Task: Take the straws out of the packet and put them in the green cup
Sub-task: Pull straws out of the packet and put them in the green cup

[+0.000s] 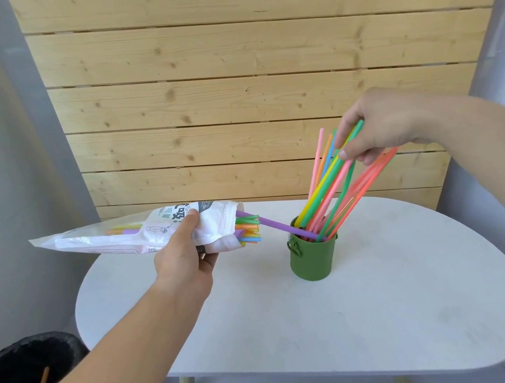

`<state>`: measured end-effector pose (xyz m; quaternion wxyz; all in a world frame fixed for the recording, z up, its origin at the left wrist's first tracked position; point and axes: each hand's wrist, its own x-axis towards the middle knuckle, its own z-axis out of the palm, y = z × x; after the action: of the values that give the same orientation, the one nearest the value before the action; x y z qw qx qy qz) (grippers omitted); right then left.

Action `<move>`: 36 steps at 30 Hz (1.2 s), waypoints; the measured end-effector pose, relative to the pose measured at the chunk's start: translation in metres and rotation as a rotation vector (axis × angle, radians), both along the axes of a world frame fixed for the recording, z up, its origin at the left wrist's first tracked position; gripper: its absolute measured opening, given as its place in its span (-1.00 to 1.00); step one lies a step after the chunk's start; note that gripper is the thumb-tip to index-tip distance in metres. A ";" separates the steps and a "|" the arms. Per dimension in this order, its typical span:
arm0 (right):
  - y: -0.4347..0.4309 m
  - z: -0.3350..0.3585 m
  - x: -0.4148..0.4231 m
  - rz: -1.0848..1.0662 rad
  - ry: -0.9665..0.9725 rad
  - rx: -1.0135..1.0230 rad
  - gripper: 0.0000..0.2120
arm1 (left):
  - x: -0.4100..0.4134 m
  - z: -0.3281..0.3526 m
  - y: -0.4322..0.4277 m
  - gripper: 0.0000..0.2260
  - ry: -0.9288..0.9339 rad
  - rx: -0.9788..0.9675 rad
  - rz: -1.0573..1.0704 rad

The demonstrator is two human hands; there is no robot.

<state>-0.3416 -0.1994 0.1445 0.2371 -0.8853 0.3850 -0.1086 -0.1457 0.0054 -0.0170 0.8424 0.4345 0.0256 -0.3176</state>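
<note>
While most straws (326, 182) stand leaning in the cup (314, 258), our right hand (380, 126) pinches their tops. A purple straw (278, 226) bridges cup and packet (102, 240), which our left hand (182, 260) grips above the table (334, 328), more straws poking from its mouth.

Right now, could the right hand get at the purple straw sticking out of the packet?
Probably yes, once it lets go: the right hand holds straws standing in the cup, and the purple straw lies uncovered just below it.
</note>
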 end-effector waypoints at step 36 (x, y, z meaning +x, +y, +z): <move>0.081 -0.139 0.061 0.112 -0.337 0.002 -0.66 | -0.004 0.010 0.002 -0.61 0.027 -0.107 -0.072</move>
<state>-0.2802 -0.1179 0.0052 0.3049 -0.8744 0.2899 -0.2415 -0.1501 0.0075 -0.0068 0.8520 0.3852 0.0043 -0.3545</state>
